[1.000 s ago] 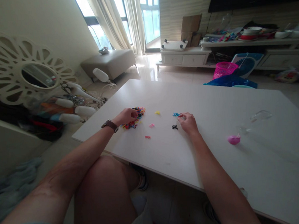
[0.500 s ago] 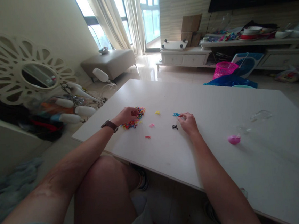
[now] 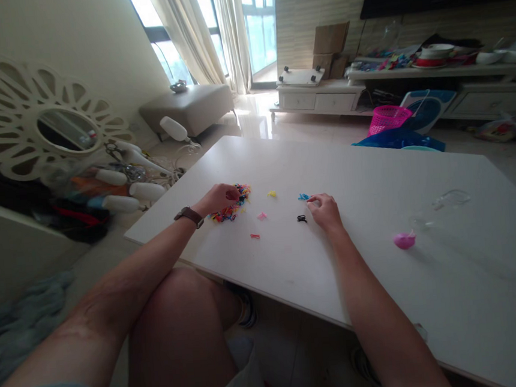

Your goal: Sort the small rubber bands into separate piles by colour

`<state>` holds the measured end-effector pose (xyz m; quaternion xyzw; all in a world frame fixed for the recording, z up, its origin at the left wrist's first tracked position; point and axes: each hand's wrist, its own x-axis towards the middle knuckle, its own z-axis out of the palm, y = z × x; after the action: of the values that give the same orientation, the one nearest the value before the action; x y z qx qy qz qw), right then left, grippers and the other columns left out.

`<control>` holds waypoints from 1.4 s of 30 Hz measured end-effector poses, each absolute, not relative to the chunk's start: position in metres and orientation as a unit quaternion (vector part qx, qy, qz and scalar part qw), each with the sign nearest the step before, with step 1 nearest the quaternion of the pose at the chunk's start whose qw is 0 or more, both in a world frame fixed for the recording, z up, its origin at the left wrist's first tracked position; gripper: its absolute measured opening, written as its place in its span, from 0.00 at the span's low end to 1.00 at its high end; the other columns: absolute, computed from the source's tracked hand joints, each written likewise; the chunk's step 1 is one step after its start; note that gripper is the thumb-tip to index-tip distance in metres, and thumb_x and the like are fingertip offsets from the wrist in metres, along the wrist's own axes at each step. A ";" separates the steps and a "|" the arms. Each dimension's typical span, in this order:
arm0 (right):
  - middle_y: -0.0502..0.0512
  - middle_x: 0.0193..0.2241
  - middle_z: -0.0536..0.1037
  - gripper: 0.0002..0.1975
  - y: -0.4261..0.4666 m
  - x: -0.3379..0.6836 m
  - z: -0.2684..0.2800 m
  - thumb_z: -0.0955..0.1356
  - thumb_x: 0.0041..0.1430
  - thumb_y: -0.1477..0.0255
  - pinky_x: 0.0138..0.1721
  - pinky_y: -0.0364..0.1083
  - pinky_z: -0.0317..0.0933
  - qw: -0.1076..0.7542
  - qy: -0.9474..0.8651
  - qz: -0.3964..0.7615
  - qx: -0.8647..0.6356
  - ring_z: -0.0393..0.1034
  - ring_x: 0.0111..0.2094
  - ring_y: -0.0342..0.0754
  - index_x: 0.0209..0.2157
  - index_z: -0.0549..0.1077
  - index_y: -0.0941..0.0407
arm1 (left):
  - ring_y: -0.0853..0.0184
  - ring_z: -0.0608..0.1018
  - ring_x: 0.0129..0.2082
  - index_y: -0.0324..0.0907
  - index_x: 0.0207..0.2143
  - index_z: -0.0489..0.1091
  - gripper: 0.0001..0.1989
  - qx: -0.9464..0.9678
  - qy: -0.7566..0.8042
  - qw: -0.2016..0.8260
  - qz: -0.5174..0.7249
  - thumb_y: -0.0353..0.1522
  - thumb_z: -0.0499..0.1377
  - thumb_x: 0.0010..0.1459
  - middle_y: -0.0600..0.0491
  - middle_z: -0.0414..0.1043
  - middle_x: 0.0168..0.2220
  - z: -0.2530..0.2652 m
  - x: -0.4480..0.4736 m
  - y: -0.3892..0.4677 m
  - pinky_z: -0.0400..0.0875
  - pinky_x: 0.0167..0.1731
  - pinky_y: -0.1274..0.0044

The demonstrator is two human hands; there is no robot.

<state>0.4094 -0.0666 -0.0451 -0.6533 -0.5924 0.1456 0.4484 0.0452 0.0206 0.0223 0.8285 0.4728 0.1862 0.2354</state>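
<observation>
My left hand [image 3: 223, 198] is over a multicoloured pile of small elastic hair bands [image 3: 227, 214], its fingers curled in at the pile's right side. What those fingers hold, if anything, is too small to make out. My right hand [image 3: 324, 209] rests low on the table, fingertips drawn together beside a little heap of blue hair bands [image 3: 304, 196]; whether a band is between them cannot be seen. Nearer to me lie black hair bands [image 3: 302, 218]. Between the hands are a yellow group [image 3: 271, 195], a pink group [image 3: 262, 216] and a red group [image 3: 255, 236].
The white table [image 3: 355, 173] holds a pink pouch-like object [image 3: 405, 240] and a clear plastic container [image 3: 450, 199] on the right. Past its far edge stands a pink basket [image 3: 388, 120]. White lamp shades [image 3: 147, 192] are close to the left edge.
Almost nothing differs. Both hands keep their places, and the groups of bands look the same; the view has shifted very slightly.
</observation>
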 end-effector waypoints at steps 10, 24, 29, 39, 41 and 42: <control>0.58 0.39 0.80 0.07 -0.067 0.409 -0.044 0.66 0.53 0.68 0.56 0.55 0.62 0.448 -0.591 0.143 -0.655 0.68 0.47 0.56 0.29 0.77 0.53 | 0.66 0.78 0.30 0.39 0.31 0.78 0.12 0.832 0.479 0.207 0.191 0.37 0.60 0.49 0.51 0.80 0.30 0.025 0.046 0.019 0.72 0.33 0.76; 0.58 0.39 0.79 0.07 -0.066 0.410 -0.045 0.66 0.52 0.69 0.55 0.55 0.62 0.448 -0.593 0.143 -0.654 0.69 0.47 0.56 0.29 0.77 0.53 | 0.64 0.79 0.32 0.40 0.33 0.78 0.11 0.827 0.473 0.230 0.196 0.36 0.60 0.48 0.51 0.80 0.31 0.017 0.043 0.024 0.73 0.35 0.76; 0.57 0.38 0.80 0.07 -0.067 0.409 -0.044 0.66 0.52 0.69 0.55 0.54 0.63 0.448 -0.590 0.138 -0.657 0.69 0.47 0.56 0.30 0.77 0.53 | 0.64 0.79 0.31 0.39 0.33 0.78 0.12 0.826 0.468 0.246 0.195 0.36 0.61 0.48 0.51 0.80 0.30 0.019 0.043 0.022 0.73 0.33 0.76; 0.57 0.37 0.81 0.06 -0.081 0.388 -0.016 0.67 0.59 0.71 0.51 0.54 0.64 0.462 -0.676 0.094 -0.567 0.70 0.44 0.55 0.34 0.78 0.54 | 0.64 0.81 0.35 0.36 0.39 0.78 0.15 0.809 0.422 0.319 0.257 0.37 0.66 0.52 0.47 0.81 0.35 0.035 0.077 0.005 0.77 0.40 0.73; 0.56 0.35 0.81 0.06 -0.085 0.379 -0.012 0.68 0.61 0.70 0.50 0.54 0.64 0.452 -0.706 0.093 -0.537 0.71 0.44 0.55 0.34 0.78 0.53 | 0.64 0.82 0.36 0.36 0.41 0.78 0.15 0.805 0.396 0.355 0.265 0.37 0.66 0.53 0.46 0.82 0.36 0.038 0.089 0.001 0.77 0.42 0.73; 0.55 0.34 0.81 0.06 -0.086 0.376 -0.011 0.68 0.62 0.70 0.50 0.54 0.64 0.447 -0.721 0.096 -0.521 0.71 0.44 0.55 0.34 0.78 0.52 | 0.64 0.83 0.37 0.36 0.41 0.78 0.15 0.806 0.385 0.365 0.264 0.37 0.67 0.54 0.46 0.82 0.36 0.039 0.095 -0.002 0.78 0.42 0.73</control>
<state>0.3755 -0.0865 -0.0105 -0.5211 -0.7207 0.0957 0.4472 0.0947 -0.0018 0.0391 0.8056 0.3852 0.2639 0.3647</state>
